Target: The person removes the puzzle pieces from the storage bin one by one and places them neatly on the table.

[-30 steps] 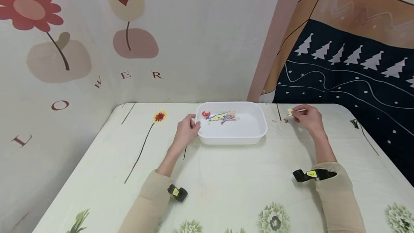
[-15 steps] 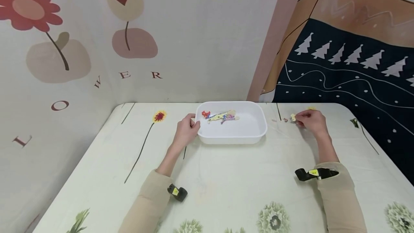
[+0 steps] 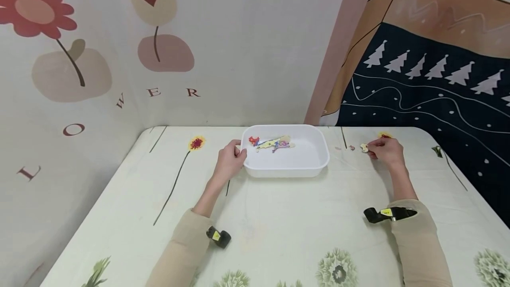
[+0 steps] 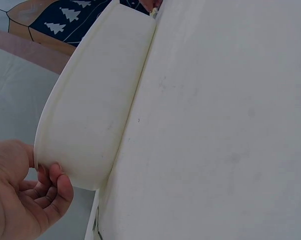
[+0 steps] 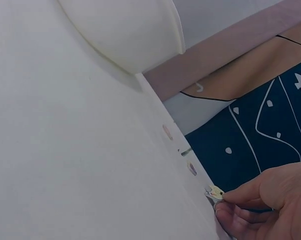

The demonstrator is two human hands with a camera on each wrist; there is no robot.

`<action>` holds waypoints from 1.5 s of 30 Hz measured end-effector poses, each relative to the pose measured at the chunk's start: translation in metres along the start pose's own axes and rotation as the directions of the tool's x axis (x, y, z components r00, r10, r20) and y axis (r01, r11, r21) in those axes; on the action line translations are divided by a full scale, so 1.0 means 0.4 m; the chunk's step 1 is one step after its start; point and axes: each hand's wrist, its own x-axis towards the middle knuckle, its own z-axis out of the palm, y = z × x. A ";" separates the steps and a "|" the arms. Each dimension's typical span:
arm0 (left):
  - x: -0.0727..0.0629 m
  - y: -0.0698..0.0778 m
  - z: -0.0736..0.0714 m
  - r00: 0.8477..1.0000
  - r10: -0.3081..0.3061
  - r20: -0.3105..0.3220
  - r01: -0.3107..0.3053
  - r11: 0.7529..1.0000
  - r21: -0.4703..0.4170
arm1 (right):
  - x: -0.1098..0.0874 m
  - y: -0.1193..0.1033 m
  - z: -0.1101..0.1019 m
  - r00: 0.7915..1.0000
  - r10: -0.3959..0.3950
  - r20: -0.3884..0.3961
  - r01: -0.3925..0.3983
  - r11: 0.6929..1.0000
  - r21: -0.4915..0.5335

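Right-hand grip (image 3: 386, 150) pinches a small pale-yellow piece (image 3: 364, 148), right of a white plastic tray (image 3: 284, 173) on the table (image 3: 279, 220).
Left-hand grip (image 3: 230, 159) clasps the tray's left edge; multicoloured pieces (image 3: 268, 145) lie inside.

flower-patterned table (image 3: 287, 216), white tray (image 3: 284, 173) on top

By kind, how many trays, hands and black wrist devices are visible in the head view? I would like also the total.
White tray: 1
Hands: 2 (left hand, right hand)
Black wrist devices: 2
Total: 5
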 end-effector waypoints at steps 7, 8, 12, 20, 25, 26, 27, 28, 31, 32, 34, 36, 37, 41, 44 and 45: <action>0.000 0.001 -0.001 1.000 -0.004 0.005 0.004 1.000 0.004 | 0.001 0.007 0.002 1.000 0.007 -0.022 -0.007 1.000 0.022; -0.001 0.001 -0.001 1.000 -0.005 0.007 0.005 1.000 0.004 | 0.002 0.008 0.002 1.000 0.007 -0.027 -0.007 1.000 0.023; -0.002 0.002 -0.002 1.000 0.000 0.004 0.000 1.000 0.003 | 0.004 0.013 0.003 0.999 -0.011 -0.043 0.012 1.000 0.007; -0.004 0.001 -0.001 1.000 -0.009 0.006 0.009 1.000 -0.001 | 0.004 0.017 0.003 0.998 -0.038 -0.051 0.036 0.999 -0.041; -0.003 0.000 -0.001 1.000 -0.006 0.007 0.006 1.000 0.002 | 0.001 0.015 -0.001 0.997 -0.056 -0.050 0.052 0.996 -0.076; -0.003 0.000 -0.001 1.000 -0.005 0.007 0.005 1.000 0.002 | 0.001 0.015 -0.001 0.997 -0.055 -0.049 0.051 0.996 -0.079; -0.003 0.000 -0.001 1.000 -0.002 0.007 0.002 1.000 0.002 | 0.001 0.014 -0.002 0.997 -0.053 -0.047 0.049 0.995 -0.081; -0.002 0.000 -0.001 1.000 0.000 0.006 0.000 1.000 0.001 | 0.001 0.014 -0.003 0.998 -0.050 -0.046 0.047 0.995 -0.084; -0.002 -0.001 -0.001 1.000 0.006 0.004 -0.006 1.000 -0.003 | 0.001 0.014 -0.006 0.998 -0.041 -0.045 0.036 0.995 -0.091; -0.002 -0.002 -0.001 1.000 0.007 0.004 -0.007 1.000 -0.004 | 0.001 0.013 -0.006 0.998 -0.038 -0.043 0.033 0.995 -0.093; -0.003 -0.002 -0.002 1.000 0.008 0.004 -0.008 1.000 -0.005 | 0.000 0.011 -0.008 0.999 -0.033 -0.038 0.029 0.995 -0.099; -0.004 -0.001 -0.002 1.000 0.007 0.005 -0.007 1.000 -0.004 | -0.002 0.010 -0.010 0.999 -0.031 -0.034 0.027 0.994 -0.103; -0.004 0.000 -0.002 1.000 0.006 0.005 -0.006 1.000 -0.004 | -0.003 0.008 -0.011 0.999 -0.030 -0.032 0.026 0.994 -0.106; -0.004 0.000 -0.002 1.000 0.001 0.007 -0.001 1.000 -0.002 | -0.008 0.001 -0.014 0.999 -0.037 -0.024 0.034 0.993 -0.117; -0.002 0.000 -0.002 1.000 0.000 0.009 0.000 1.000 -0.005 | -0.011 -0.004 -0.016 0.999 -0.047 -0.024 0.044 0.992 -0.119; -0.002 0.000 -0.002 1.000 0.000 0.009 0.000 1.000 -0.005 | -0.013 -0.006 -0.017 0.998 -0.051 -0.024 0.048 0.992 -0.119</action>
